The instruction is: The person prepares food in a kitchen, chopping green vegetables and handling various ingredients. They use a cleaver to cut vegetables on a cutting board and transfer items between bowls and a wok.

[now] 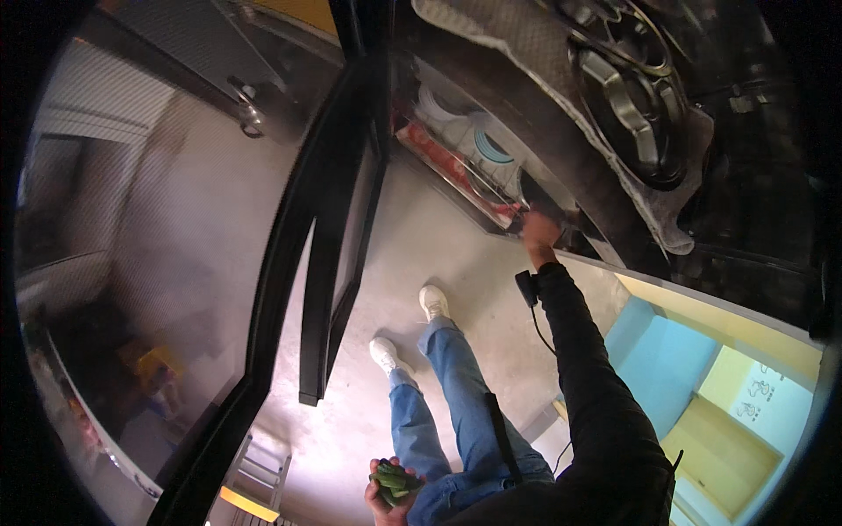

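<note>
My left hand [389, 505], at the bottom of the view, is closed around several green vegetables [393, 481], perhaps small cucumbers or peppers. My right hand [542, 231] reaches out to the near end of a pulled-out drawer with a wire rack [487, 177]. The fingers are blurred and partly hidden, so their grip cannot be made out. In the rack stand a blue-rimmed plate [493, 146], pale dishes [437, 105] and a dark item beside the hand. A red patterned panel [434, 154] runs along the drawer's front side.
Above the drawer, a cloth [559, 85] lies on the dark counter around a gas burner [621, 112]. A black-framed glass door [283, 217] stands at the left, with another black-framed panel [342, 283] beside it. A small step ladder [260, 470] is at the lower left.
</note>
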`<action>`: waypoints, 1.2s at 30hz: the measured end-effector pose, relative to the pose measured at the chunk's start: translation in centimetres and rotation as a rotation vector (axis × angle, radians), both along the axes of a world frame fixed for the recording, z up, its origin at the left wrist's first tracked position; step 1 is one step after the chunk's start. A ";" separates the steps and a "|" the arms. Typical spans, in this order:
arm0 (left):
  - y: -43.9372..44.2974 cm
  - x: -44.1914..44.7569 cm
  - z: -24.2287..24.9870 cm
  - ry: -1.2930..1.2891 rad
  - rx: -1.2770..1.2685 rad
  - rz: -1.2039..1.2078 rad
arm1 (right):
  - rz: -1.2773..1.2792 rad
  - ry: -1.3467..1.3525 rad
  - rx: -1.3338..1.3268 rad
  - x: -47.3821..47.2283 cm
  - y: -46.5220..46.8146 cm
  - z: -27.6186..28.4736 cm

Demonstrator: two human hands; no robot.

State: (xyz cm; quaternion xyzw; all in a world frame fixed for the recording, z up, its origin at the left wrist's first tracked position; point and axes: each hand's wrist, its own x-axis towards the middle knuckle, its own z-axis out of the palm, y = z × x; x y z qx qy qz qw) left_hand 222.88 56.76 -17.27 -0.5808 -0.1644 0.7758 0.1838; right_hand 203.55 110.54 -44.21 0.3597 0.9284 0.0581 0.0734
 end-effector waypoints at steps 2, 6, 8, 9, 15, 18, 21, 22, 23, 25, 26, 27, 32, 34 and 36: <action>0.2 -0.2 0.9 0.303 -0.192 -0.253 | 0.001 0.001 -0.063 0.0 0.3 2.1; 0.8 -1.1 4.1 0.560 -0.276 -0.353 | 0.090 0.241 -0.165 1.7 -5.0 9.8; 0.6 -1.6 6.2 0.588 -0.261 -0.323 | 0.266 0.229 -0.355 4.7 -10.8 14.7; 0.2 -1.9 7.2 0.645 -0.226 -0.286 | 0.337 0.194 -0.481 5.9 -13.8 17.0; -8.3 -1.6 12.4 0.795 -0.270 -0.017 | 0.525 -0.151 -1.253 9.5 -34.0 28.0; -15.9 -0.1 14.1 0.911 -0.330 0.202 | 0.513 -0.218 -1.730 7.8 -44.7 30.4; -24.3 2.0 15.6 1.084 -0.378 0.391 | 0.269 -0.203 -2.121 4.8 -55.3 32.3; -27.5 2.3 15.9 1.124 -0.424 0.426 | 0.094 -0.138 -2.109 4.2 -59.2 32.4; -30.8 2.6 16.5 1.158 -0.459 0.464 | 0.057 -0.183 -2.046 3.0 -63.1 32.9; -35.9 4.1 17.5 1.049 -0.564 0.541 | -0.006 -0.262 -1.955 0.0 -67.7 33.6; -38.1 4.5 18.0 1.039 -0.599 0.578 | -0.163 -0.204 -2.028 -0.8 -70.0 34.0; -39.9 4.5 18.4 1.014 -0.636 0.611 | -0.050 -0.190 -2.061 -2.5 -71.9 34.3; -49.5 1.8 17.7 0.897 -0.684 0.764 | 0.151 -0.002 -2.038 -11.1 -79.6 34.2; -52.5 0.3 17.0 0.803 -0.696 0.807 | 0.537 0.012 -1.708 -15.9 -81.6 33.9; -56.1 -2.4 16.4 0.739 -0.714 0.845 | 0.800 0.013 -1.523 -20.8 -84.7 33.1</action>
